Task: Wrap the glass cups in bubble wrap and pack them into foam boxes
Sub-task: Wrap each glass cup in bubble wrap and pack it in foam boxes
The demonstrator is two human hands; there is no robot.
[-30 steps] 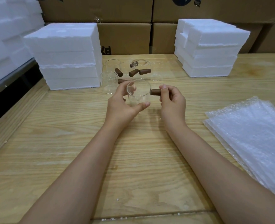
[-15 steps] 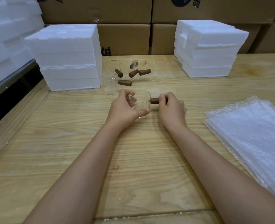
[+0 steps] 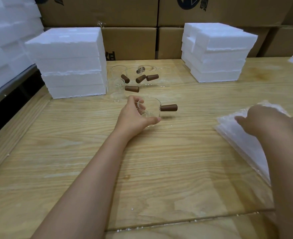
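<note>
A clear glass cup (image 3: 151, 109) with a brown wooden handle (image 3: 169, 107) stands on the wooden table at the centre. My left hand (image 3: 135, 116) grips its body, thumb at the near side and fingers at the rim. My right hand (image 3: 268, 120) is blurred, out to the right over the stack of bubble wrap sheets (image 3: 245, 140), its fingers spread above the top sheet; I cannot see whether it touches it. Several more glass cups with brown handles (image 3: 135, 80) stand behind the held cup.
A stack of white foam boxes (image 3: 69, 62) stands at the back left, another foam stack (image 3: 218, 52) at the back right. More foam pieces (image 3: 6, 31) rise at the far left past the table edge. Cardboard cartons (image 3: 130, 42) line the back.
My right hand let go of the wooden handle and swung right to the bubble wrap. My left hand lowered the cup toward the table and keeps hold of it.
</note>
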